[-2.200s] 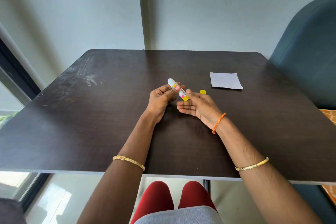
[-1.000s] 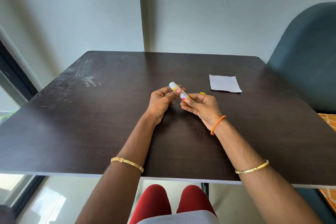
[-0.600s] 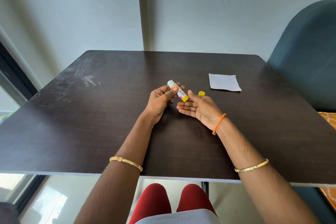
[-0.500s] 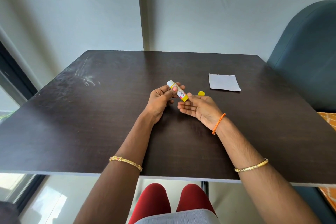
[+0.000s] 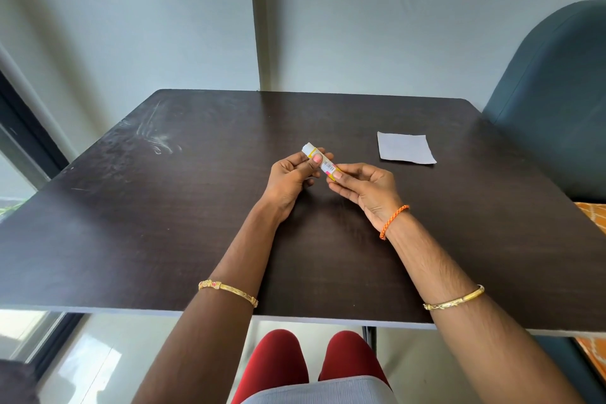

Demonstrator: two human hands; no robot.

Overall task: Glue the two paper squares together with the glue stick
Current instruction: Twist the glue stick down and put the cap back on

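Both hands hold one glue stick (image 5: 322, 162) above the centre of the dark bench (image 5: 183, 207). The left hand (image 5: 290, 181) has its fingers and thumb curled round the upper part of the tube, near the white end, which points away from the person and to the left. The right hand (image 5: 367, 188) pinches the lower, yellow end of the tube between thumb and fingertips, with the remaining fingers loosely curled beneath. The tube lies tilted, with its white end higher and farther away and its yellow end nearer the right hand. The label on the tube faces upward; its printing is too small to read.

A white paper square (image 5: 405, 147) lies flat on the bench, to the right of the hands and farther from the person, well apart from the glue stick. Whether this is one sheet or two stacked sheets cannot be told.

The right wrist carries an orange braided cord (image 5: 393, 221). Each forearm carries a gold bangle: one on the left forearm (image 5: 228, 292) and one on the right forearm (image 5: 454, 302). Both forearms extend over the near edge of the bench.

A dark blue-green chair back (image 5: 557, 102) stands beside the right edge of the bench. Pale smear marks (image 5: 154, 138) show on the far left area of the bench surface.
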